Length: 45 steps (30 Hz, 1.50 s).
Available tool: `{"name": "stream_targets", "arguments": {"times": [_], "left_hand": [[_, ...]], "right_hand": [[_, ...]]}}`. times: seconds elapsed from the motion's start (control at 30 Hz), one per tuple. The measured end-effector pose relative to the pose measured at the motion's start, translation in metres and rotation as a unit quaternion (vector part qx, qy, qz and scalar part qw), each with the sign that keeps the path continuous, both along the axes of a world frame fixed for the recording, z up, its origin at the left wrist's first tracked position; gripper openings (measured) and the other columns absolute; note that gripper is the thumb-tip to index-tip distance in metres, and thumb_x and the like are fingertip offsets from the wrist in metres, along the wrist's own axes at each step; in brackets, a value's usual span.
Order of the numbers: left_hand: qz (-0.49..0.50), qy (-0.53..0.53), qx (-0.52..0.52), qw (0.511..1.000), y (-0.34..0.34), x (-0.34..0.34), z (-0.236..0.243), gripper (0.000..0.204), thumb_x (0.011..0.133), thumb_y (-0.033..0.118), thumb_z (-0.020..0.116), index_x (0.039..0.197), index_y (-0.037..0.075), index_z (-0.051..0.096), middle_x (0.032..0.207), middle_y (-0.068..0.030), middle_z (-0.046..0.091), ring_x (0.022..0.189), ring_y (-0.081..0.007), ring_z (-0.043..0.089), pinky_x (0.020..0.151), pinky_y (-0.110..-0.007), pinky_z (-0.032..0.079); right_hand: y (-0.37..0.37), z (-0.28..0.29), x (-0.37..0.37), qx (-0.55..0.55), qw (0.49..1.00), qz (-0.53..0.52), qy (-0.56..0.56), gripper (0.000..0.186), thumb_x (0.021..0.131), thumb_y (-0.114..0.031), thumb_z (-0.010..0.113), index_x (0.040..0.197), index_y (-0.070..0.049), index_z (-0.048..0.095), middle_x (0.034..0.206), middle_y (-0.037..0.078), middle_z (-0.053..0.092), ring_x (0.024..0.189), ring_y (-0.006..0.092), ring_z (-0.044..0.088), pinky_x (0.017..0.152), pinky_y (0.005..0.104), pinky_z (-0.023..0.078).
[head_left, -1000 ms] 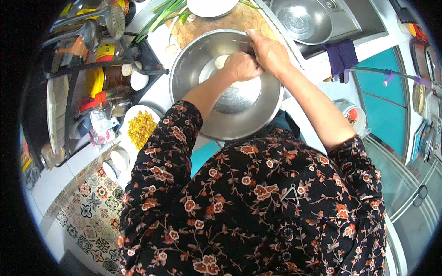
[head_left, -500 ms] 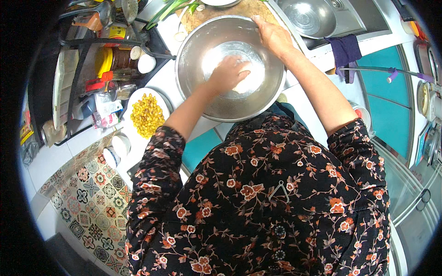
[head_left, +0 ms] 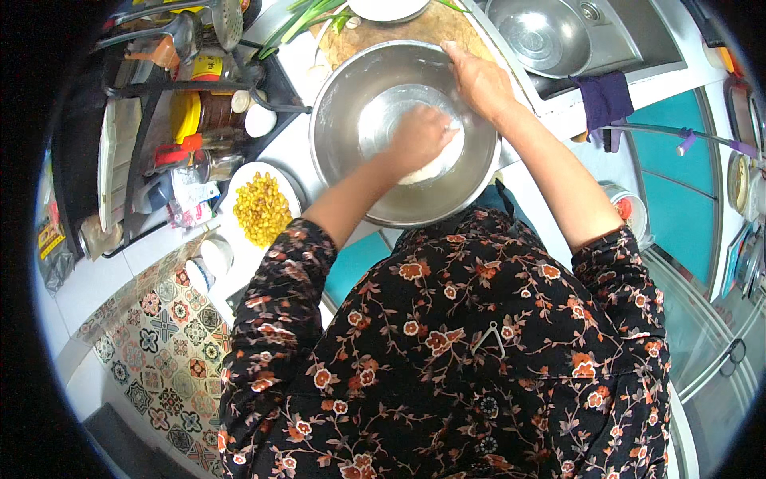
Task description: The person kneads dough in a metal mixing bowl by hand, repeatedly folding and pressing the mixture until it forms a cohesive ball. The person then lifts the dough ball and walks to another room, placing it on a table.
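Observation:
A large steel mixing bowl (head_left: 339, 172) stands in front of me, its inner wall dusted with pale smears. My left hand (head_left: 421, 137) is down inside it, fingers curled in and slightly blurred; what they close on is hidden. Beside that wrist, on the bowl's bottom, shows a pale, dough-like patch (head_left: 420, 173). My right hand (head_left: 483, 84) grips the bowl's far right rim, with the thumb and fingers on either side of the edge.
Behind the bowl lies a wooden cutting board (head_left: 375, 44) with a white plate (head_left: 388, 6) and green onions (head_left: 299, 28). A plate of yellow beans (head_left: 262, 209) sits at left, near a rack of jars (head_left: 199, 116). At right is a steel sink (head_left: 614, 52) with a dark cloth (head_left: 604, 97).
Inside the bowl, my left hand has shifted right and its spread fingers have curled in. My right hand keeps its hold on the rim. The whole view has shifted slightly.

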<state>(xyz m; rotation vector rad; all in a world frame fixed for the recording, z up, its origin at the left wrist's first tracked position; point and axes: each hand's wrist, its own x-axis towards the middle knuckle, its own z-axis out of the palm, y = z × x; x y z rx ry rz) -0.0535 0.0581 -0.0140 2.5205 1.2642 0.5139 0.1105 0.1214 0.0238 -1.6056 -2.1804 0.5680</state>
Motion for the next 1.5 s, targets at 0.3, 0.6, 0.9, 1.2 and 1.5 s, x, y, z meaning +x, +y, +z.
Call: {"name": "stream_targets", "arguments": {"times": [0.3,0.6,0.9,1.2,1.5], "left_hand": [[-0.084,0.008,0.037,0.996,-0.008,0.009,-0.011,0.016,0.073,0.027,0.063,0.07,0.011,0.062,0.075,-0.0025,0.055,0.075,-0.022,0.052,0.064,-0.038,0.043],[-0.036,-0.014,0.007,0.999,0.016,0.028,-0.027,0.022,0.076,0.03,0.06,0.068,0.01,0.065,0.077,-0.0077,0.062,0.073,-0.0274,0.058,0.067,-0.041,0.046],[-0.049,0.103,-0.041,0.993,0.039,0.015,0.025,0.032,0.078,0.036,0.058,0.067,0.006,0.061,0.067,-0.0135,0.059,0.068,-0.0336,0.056,0.063,-0.043,0.045],[0.066,0.06,-0.066,0.994,-0.02,-0.022,0.053,0.024,0.077,0.026,0.058,0.064,0.006,0.057,0.072,-0.0128,0.059,0.07,-0.0333,0.053,0.066,-0.043,0.041],[-0.043,0.004,0.007,0.999,-0.003,-0.01,0.01,0.011,0.071,0.017,0.057,0.067,0.007,0.055,0.075,-0.0111,0.057,0.074,-0.0309,0.052,0.066,-0.043,0.038]], "right_hand": [[-0.02,0.009,-0.01,-0.007,0.999,-0.036,0.0,0.035,0.083,-0.008,0.044,0.117,-0.013,0.049,0.092,0.017,0.062,0.079,0.0359,0.061,0.063,0.0445,0.048],[0.001,0.016,-0.003,-0.138,0.987,-0.025,0.074,0.035,0.092,-0.031,0.035,0.111,-0.009,0.053,0.089,0.021,0.061,0.087,0.0368,0.059,0.076,0.0465,0.044],[0.052,0.017,0.018,-0.041,0.996,0.079,0.005,0.031,0.093,-0.028,0.036,0.117,-0.016,0.05,0.093,0.017,0.061,0.088,0.0351,0.059,0.078,0.0442,0.044],[0.045,0.026,0.014,-0.043,0.995,0.082,-0.041,0.034,0.094,-0.028,0.033,0.121,-0.014,0.05,0.103,0.019,0.06,0.099,0.036,0.056,0.086,0.0458,0.042],[0.051,0.023,0.009,-0.01,0.994,0.098,-0.051,0.044,0.085,-0.009,0.044,0.128,-0.018,0.04,0.092,0.015,0.062,0.085,0.0337,0.061,0.07,0.0444,0.047]]}}
